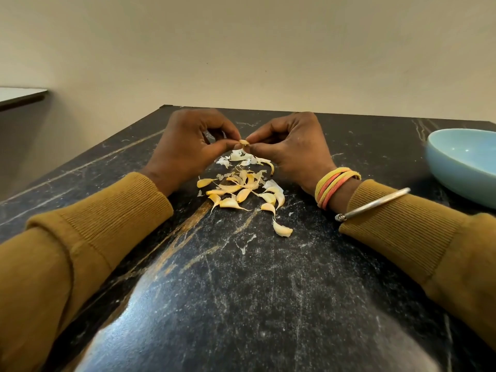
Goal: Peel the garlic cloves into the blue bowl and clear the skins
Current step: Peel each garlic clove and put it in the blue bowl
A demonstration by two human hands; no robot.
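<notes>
- At the far middle of the dark veined tabletop (241, 277), your left hand (188, 146) and right hand (292, 149) meet just above the surface, fingers curled inward
- Both hands grasp the same garlic clove (244, 142): the thumb and fingertips of each pinch it from its own side, so the clove sits between the two hands
- Right under that clove, thin white skins (236, 158) lie scattered on the tabletop, between your two wrists
- Nearer to you, a loose pile of yellowish cloves (236, 191) lies touching and overlapping, just beside the skins
- One lone clove (281, 229) lies apart from the pile, closer to you and slightly right
- The blue bowl (461, 167) stands upright at the right edge of the view, well apart from the pile and partly cut off by the frame
- Your right wrist carries yellow and orange thread bands (335, 183), and a metal bangle (375, 204) sits over the mustard sleeve (402, 229); both forearms rest on the tabletop
</notes>
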